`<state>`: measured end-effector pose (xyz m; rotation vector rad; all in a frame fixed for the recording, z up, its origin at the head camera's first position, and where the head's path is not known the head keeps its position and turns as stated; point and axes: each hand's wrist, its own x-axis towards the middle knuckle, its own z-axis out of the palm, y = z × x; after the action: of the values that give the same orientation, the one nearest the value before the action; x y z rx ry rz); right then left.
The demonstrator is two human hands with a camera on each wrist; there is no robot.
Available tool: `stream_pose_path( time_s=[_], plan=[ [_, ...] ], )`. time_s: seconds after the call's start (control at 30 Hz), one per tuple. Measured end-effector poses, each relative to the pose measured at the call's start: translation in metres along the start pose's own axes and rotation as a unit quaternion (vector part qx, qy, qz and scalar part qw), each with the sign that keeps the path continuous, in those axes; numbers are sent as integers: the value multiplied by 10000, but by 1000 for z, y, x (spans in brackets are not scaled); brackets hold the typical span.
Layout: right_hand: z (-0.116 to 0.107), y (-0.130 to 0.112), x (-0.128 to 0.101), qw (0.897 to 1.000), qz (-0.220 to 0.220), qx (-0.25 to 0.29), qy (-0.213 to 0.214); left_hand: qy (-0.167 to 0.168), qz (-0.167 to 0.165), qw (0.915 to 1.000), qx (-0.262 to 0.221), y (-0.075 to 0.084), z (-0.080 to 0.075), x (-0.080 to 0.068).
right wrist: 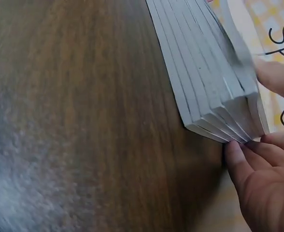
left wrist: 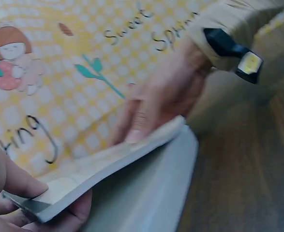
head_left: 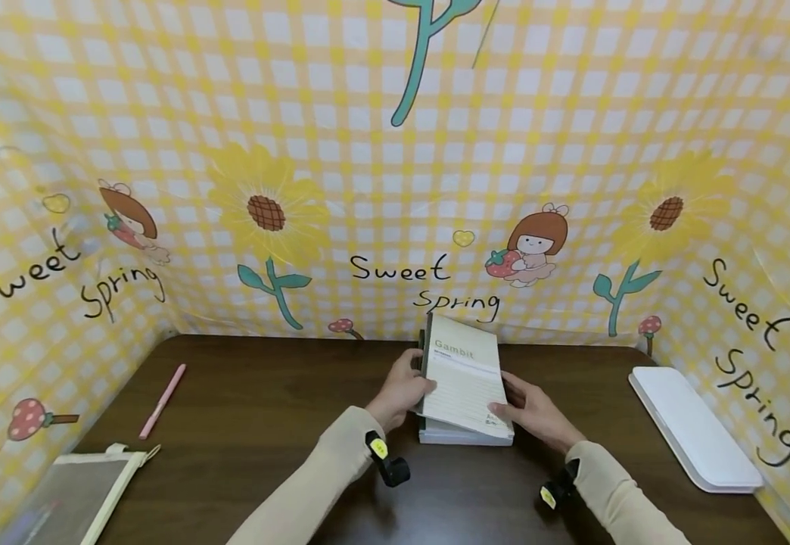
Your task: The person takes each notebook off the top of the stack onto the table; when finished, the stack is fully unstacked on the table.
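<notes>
A cream notebook (head_left: 463, 371) with "Gambit" on its cover lies tilted over a stack of notebooks (head_left: 466, 437), its left side raised. My left hand (head_left: 403, 387) grips that raised edge, thumb on the cover and fingers underneath, as the left wrist view shows. At the opposite edge is my right hand (head_left: 533, 409), with its thumb on the cover near the lower corner. Its other fingers reach down along the side of the stack; in the right wrist view the fingertips (right wrist: 236, 151) meet the page edges near a corner.
On the dark wooden table (head_left: 265, 393), a pink pen (head_left: 163, 401) lies at the left. A zip pouch (head_left: 75, 492) with a mesh-like panel is at the front left. A white flat case (head_left: 695, 429) sits at the right. Yellow checked cloth (head_left: 381, 189) surrounds the table's back and sides.
</notes>
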<state>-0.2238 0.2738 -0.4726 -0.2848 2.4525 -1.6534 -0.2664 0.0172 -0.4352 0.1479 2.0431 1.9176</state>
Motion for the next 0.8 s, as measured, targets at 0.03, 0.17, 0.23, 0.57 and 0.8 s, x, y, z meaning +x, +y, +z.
stream_pose_path(
  time_s=[0.03, 0.17, 0.23, 0.57, 0.8],
  plan=[
    [3, 0, 1, 10000, -67, -23, -44, 48, 8, 10000, -71, 2, -7, -2],
    [11, 0, 7, 9997, -171, -151, -33, 336, 56, 9981, -509, 8, -43, -11],
    [11, -1, 8, 9994, -149, -323, 31, 486, 51, 9963, -701, 11, -63, -18],
    [-1, 2, 1, 9977, -203, -622, -154, 541, -139, 9975, -426, 1, -165, -83],
    [-3, 5, -6, 9977, -118, -660, -83, 773, -234, 9965, -231, -20, -209, -107]
  ],
)
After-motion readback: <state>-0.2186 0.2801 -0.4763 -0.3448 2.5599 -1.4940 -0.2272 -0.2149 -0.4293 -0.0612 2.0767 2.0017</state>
